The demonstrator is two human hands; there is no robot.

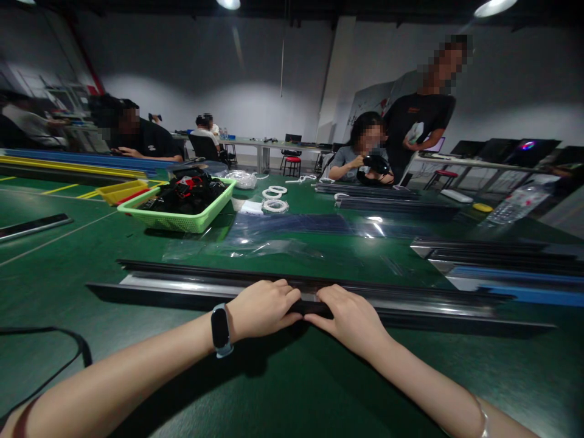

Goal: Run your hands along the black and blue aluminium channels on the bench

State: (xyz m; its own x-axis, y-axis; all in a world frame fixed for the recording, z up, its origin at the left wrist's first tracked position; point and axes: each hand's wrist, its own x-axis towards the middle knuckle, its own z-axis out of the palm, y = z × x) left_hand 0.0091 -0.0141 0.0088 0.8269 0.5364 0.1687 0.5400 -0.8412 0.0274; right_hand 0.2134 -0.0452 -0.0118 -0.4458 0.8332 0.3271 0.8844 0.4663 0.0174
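Observation:
A long black profile (155, 294) with a silvery inner channel lies crosswise on the green table (255, 389). Both hands grip it near its middle, side by side, with the thumb tips almost touching. My left hand (264, 307), below a wrist band with a dark screen, has its fingers over the channel and its thumb at the near edge. My right hand (349, 316) is closed on the same profile just to the right, fingers curled over the top. Beyond the profile lies clear plastic film (283, 248).
A green basket (201, 220) of black parts stands at the back left, beside a yellow tray (121, 191). More profiles (497, 261) lie at the right, near a plastic bottle (520, 201). White rings (275, 205) sit behind the film. Several people are beyond the table.

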